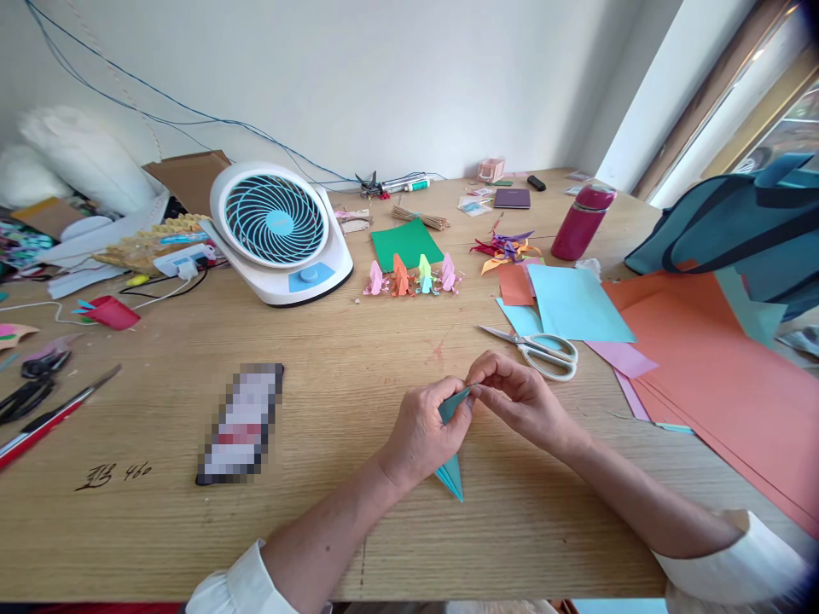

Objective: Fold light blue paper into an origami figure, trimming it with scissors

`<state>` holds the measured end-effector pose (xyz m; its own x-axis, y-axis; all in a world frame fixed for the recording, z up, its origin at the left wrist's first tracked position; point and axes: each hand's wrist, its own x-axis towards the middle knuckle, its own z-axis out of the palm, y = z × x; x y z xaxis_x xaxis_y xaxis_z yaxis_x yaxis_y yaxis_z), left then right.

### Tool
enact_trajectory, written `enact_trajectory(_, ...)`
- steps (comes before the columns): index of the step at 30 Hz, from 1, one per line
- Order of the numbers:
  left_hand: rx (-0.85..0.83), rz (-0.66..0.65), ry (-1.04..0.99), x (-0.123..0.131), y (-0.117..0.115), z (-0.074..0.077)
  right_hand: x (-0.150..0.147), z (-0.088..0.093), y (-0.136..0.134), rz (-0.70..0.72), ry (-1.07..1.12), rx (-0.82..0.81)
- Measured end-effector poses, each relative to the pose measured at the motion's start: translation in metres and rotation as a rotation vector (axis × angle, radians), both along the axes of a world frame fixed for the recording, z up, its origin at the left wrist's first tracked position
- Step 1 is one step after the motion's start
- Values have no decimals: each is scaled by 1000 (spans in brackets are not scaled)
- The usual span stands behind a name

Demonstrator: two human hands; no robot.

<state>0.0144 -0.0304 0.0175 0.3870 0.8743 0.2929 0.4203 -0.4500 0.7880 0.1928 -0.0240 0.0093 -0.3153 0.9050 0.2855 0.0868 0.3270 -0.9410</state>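
Observation:
A folded piece of teal paper is gripped in my left hand, its pointed end sticking out below the fingers toward the table's front. My right hand pinches the paper's upper tip, its fingertips meeting those of the left. The fingers hide much of the folded middle. Just beyond my right hand lie white-handled scissors, blades pointing left. Farther back, several small folded paper figures in pink, orange and green stand in a row before a green paper sheet.
A white fan stands at the back left, and a pixelated phone-like object lies left of my hands. Light blue sheets and large orange sheets spread to the right. Behind them stand a magenta bottle and a teal bag.

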Motion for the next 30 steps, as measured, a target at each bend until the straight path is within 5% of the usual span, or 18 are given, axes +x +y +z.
enact_trajectory(22, 50, -23, -46, -2, 10, 1, -2, 9, -6, -148, -184, 239)
enact_trajectory(30, -112, -12, -230, -11, 21, 2, -3, 6, -8, -283, -199, 214)
